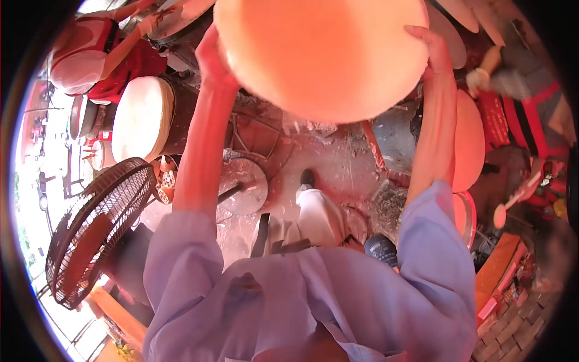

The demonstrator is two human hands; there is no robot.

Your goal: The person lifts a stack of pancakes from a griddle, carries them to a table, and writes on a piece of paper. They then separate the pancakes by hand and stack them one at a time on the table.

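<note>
Held up in front of me is a large, pale, round sheet (325, 60), tinted orange by the light, with a slightly rough lower edge; its top runs out of view. My left hand (212, 57) grips it at the left edge, the fingers mostly hidden behind it. At the right edge my right hand (433, 49) holds it, thumb on the near face and fingers behind. Below the sheet lies a stained floor (301, 157) with pale smears. A round metal base (242, 186) with a dark rod stands beyond my left forearm.
A caged fan (96, 235) stands close on my left, with a thick white round piece (142, 119) beyond it. Past my right forearm is another round piece (469, 142). One person (90, 60) works at upper left, another (518, 78) at upper right. A wooden edge (497, 268) runs at lower right.
</note>
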